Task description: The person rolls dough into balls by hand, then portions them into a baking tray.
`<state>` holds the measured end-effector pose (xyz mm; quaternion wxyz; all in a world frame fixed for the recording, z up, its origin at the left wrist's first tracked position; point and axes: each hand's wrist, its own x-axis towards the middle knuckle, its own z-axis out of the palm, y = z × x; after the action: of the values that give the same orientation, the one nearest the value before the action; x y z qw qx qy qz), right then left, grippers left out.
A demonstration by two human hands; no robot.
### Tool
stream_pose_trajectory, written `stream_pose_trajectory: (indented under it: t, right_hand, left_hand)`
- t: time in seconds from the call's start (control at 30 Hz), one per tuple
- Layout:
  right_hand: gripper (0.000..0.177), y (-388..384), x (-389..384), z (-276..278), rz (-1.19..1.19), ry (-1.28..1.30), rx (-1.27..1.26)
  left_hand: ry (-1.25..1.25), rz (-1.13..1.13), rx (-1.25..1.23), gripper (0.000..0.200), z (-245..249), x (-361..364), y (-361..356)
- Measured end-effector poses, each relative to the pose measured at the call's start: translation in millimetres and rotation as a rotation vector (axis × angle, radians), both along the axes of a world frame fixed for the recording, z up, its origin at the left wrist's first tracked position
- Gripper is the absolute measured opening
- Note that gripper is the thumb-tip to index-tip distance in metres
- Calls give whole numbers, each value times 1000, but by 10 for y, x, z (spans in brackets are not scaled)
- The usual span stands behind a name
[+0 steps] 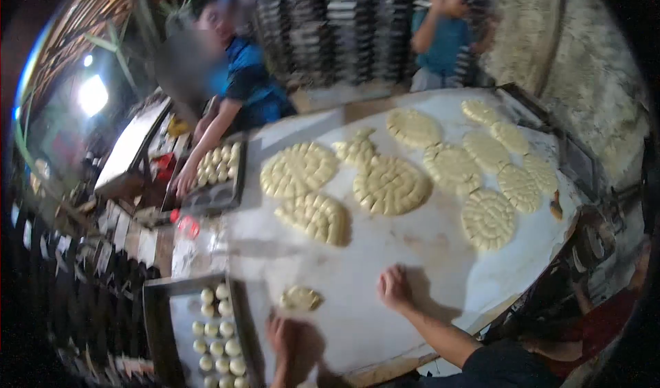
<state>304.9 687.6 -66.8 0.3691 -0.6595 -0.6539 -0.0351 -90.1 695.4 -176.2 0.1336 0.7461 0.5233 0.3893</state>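
My right hand (393, 288) rests on the white floured table (412, 250) with its fingers curled into a fist; I cannot see anything inside it. Blurred by motion, my left hand (285, 340) lies low on the table near the front edge, just below a small clump of dough pieces (300, 297). To its left stands a metal tray (157, 319) holding several small round dough balls (218, 333) in rows.
Several round slabs of scored dough (388, 184) cover the far half of the table. A person in a blue shirt (247, 79) reaches onto a second tray of dough balls (218, 171). Another person (440, 37) stands before stacked trays (350, 24).
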Motion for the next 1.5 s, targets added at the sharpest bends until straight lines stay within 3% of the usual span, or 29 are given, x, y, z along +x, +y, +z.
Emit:
stream_pose_trajectory:
  t: [0.07,0.1,0.13,0.17,0.2,0.23,0.3,0.33,0.37,0.4,0.43,0.47,0.57,0.6,0.67,0.73,0.8,0.87,0.93,1.03,1.07,1.1,1.17,1.2,1.27,1.33,1.4,1.43,1.5]
  right_hand:
    - [11,82,-287,-406,-190,29,19]
    - [13,35,-548,-360,-291,315,7]
    - [23,-112,-656,-234,-168,402,27]
    - [31,-272,-669,-368,-132,251,0]
    - [28,-509,-776,-90,-22,224,-136]
    - [20,-684,-787,48,39,39,-195]
    - [9,-882,-702,498,0,30,-394]
    - [13,-897,-419,264,-40,181,-486]
    - [18,-856,-491,627,-273,107,-684]
    - [22,-861,43,206,-300,163,-816]
    - [23,-827,188,44,-376,-50,-846]
    - [23,-764,-103,190,-305,181,-815]
    - [34,-162,-1630,901,64,806,-714]
    - [33,79,-2196,1188,228,581,-652]
    - [37,494,-3295,1639,459,405,-401]
    - [34,1018,-4044,1786,791,220,-51]
    - [35,1435,-4671,1471,824,289,-76]
    - [39,1850,-4970,941,893,129,-313]
    - [38,1808,-4978,423,802,-270,-39]
    - [31,1132,-4293,877,800,75,53]
    - [28,863,-3934,899,726,150,16]
    - [25,597,-3555,829,538,160,-53]
    - [19,166,-2795,710,251,165,-129]
    - [17,-20,-2426,628,151,158,-139]
    - [14,-482,-1755,258,123,255,-259]
    - [12,-912,-1282,316,89,385,-477]
    - [10,-1283,-877,207,91,168,-322]
    - [10,-1385,-721,182,79,186,-309]
    - [12,-1565,-503,205,100,206,-210]
  left_hand:
    - [-38,-53,-185,21,950,457,-98]
    - [-53,-72,-278,25,1460,697,-150]
    - [-104,-177,-197,31,1447,779,-294]
    - [-304,-176,-159,27,1214,820,-504]
    - [-292,-243,-339,36,960,729,-755]
    - [-33,-312,-185,44,1007,510,-1030]
    - [22,-388,-472,43,1225,87,-1200]
    - [27,-392,-700,37,1473,-134,-1135]
    - [-53,-378,-630,39,1664,-372,-993]
    - [-123,-366,-553,41,1801,-650,-802]
    - [-235,-254,-274,38,1961,-923,-538]
    - [-303,-119,12,36,2122,-1196,-272]
    - [-201,279,0,29,2109,-2040,625]
    - [-75,339,-6,34,1886,-2301,904]
    - [27,310,-481,61,1171,-2854,1316]
    - [-2,210,-530,75,1383,-2934,1307]
    - [-17,101,-574,89,1615,-3011,1206]
    - [-123,129,-583,100,1771,-3137,1074]
    - [-141,210,-473,92,1846,-3241,941]
    - [-32,426,-264,65,2060,-2694,881]
    - [-87,345,-204,58,2116,-2285,892]
    - [-315,104,-212,55,2229,-1775,915]
    - [-278,-473,-295,64,2383,-885,986]
    - [-271,-808,-493,64,2486,-485,1107]
    - [-563,-1011,-1083,61,1987,140,1552]
    - [-447,-800,-863,53,1298,685,2283]
    - [-451,-374,-1053,52,972,1121,2891]
    - [-172,-141,-751,55,643,1377,3153]
    - [115,57,-426,60,743,1865,3329]
